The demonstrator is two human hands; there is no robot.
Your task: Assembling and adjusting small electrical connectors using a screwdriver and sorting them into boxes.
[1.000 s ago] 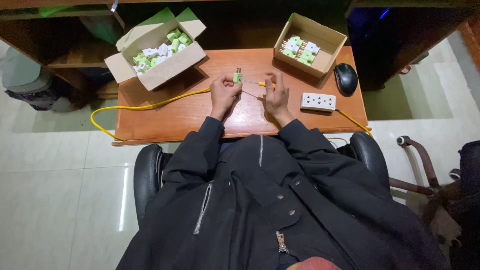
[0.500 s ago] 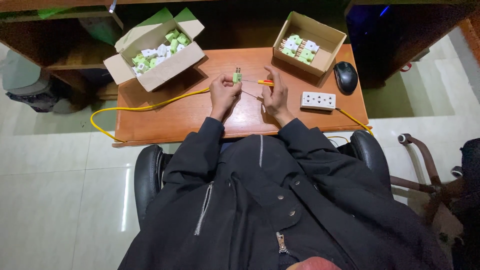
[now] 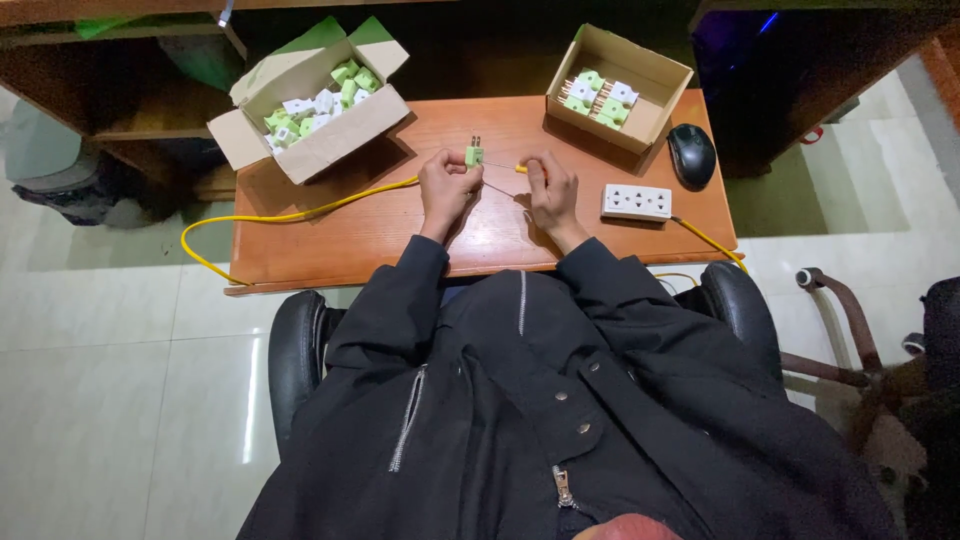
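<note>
My left hand point(image 3: 446, 190) grips a small green plug point(image 3: 473, 154) with two metal pins pointing away from me. My right hand point(image 3: 548, 188) holds a thin screwdriver with a yellow handle point(image 3: 521, 169), its shaft reaching left to the plug. Both hands rest over the middle of a small orange-brown wooden table point(image 3: 350, 240). A yellow cable point(image 3: 300, 213) runs from under my left hand across the table and loops off its left edge.
An open cardboard box point(image 3: 310, 105) of green and white plugs stands at the back left, a smaller box point(image 3: 618, 85) of plugs at the back right. A black mouse point(image 3: 691, 154) and a white socket strip point(image 3: 637, 202) lie at right. I sit in a black chair point(image 3: 296, 350).
Both hands stayed at the table's middle. The plug in my left hand has shifted slightly, and the screwdriver stays against it.
</note>
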